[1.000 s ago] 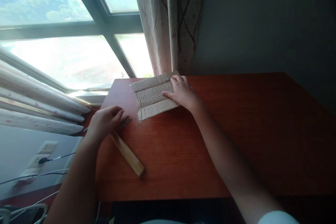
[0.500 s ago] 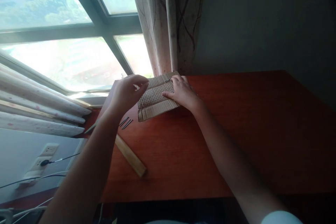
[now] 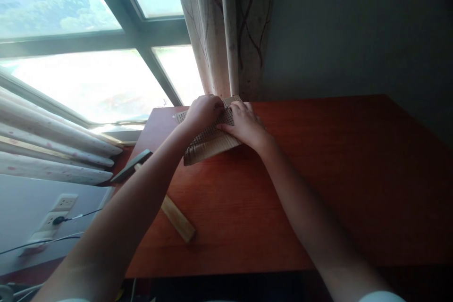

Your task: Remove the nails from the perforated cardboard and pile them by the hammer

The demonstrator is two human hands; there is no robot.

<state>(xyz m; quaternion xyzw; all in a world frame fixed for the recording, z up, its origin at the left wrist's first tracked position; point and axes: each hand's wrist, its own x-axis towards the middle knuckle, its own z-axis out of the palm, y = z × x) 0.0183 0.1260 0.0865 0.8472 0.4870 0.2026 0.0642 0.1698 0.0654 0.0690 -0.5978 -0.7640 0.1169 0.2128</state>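
Note:
A piece of cardboard (image 3: 208,147) with rows of small dark holes or dots lies at the far left part of the table. My left hand (image 3: 205,112) is over its middle, fingertips pinched together; whatever is between them is hidden. Spread on the cardboard's right side, my right hand (image 3: 247,123) has its thumb and fingers apart, resting on top. A hammer lies under my left forearm, with its dark head (image 3: 130,168) on one side and its wooden handle (image 3: 179,218) on the other. The forearm hides the part between.
The reddish wooden table (image 3: 318,174) stretches right towards a dark wall. Behind the cardboard hangs a curtain (image 3: 215,33) beside a bright window (image 3: 78,85). At the left, a wall socket (image 3: 49,222) has a plug and cables.
My left hand has moved right, from the cardboard's left edge to over its middle. My left forearm now covers where several thin metal rods showed; more of the hammer head shows.

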